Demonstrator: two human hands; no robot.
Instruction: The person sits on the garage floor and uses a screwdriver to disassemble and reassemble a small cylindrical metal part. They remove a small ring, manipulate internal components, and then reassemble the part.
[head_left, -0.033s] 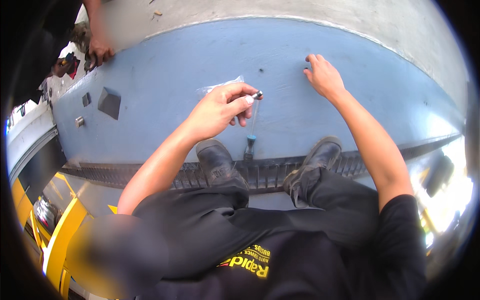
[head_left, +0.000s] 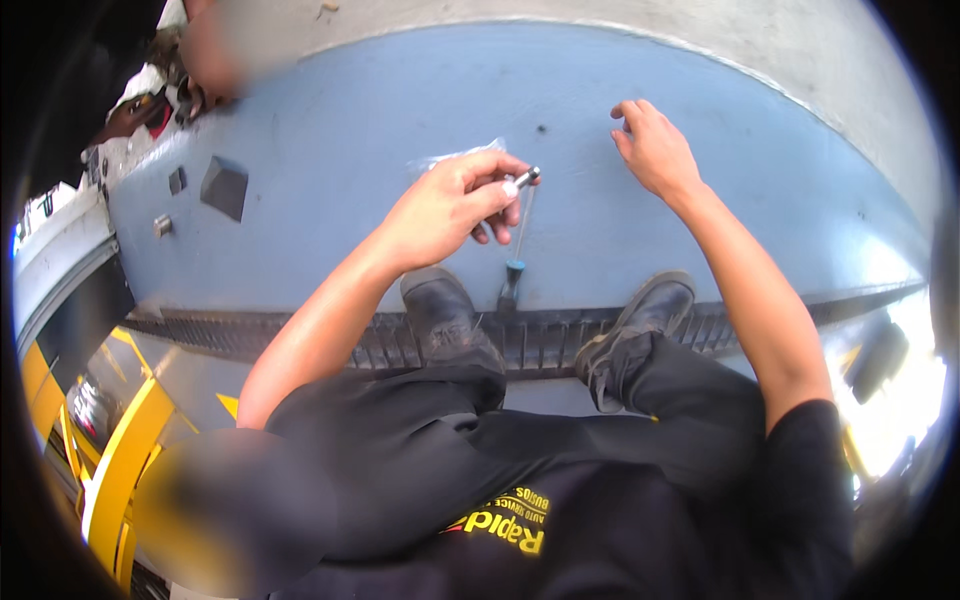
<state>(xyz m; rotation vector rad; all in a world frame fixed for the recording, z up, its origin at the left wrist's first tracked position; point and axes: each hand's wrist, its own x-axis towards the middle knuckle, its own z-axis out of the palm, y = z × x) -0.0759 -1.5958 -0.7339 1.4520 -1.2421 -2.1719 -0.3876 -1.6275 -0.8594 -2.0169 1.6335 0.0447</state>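
My left hand [head_left: 455, 210] pinches a small shiny metal pin with a dark end [head_left: 527, 177] between thumb and fingertips. Its exact kind is too small to tell. A clear plastic bag [head_left: 430, 162] lies on the blue floor behind this hand, partly covered by it. Below the fingers lies a screwdriver [head_left: 513, 280] with a blue-and-black handle, its thin shaft pointing away from me. To the right, my right hand [head_left: 655, 148] hovers above the blue surface, fingers loosely bent and thumb apart, with nothing visible in it.
On the left lie a dark wedge-shaped block [head_left: 224, 187], a smaller dark piece [head_left: 177, 181] and a short metal cylinder [head_left: 163, 225]. Another person's hand [head_left: 125, 120] works at far left. A ridged dark strip [head_left: 375, 338] runs by my boots [head_left: 440, 310]; yellow metal bars [head_left: 115, 480] stand lower left.
The floor and the things on it sit slightly further right and higher in view. More of the metal pin shows beyond my left fingertips. My right hand has barely moved.
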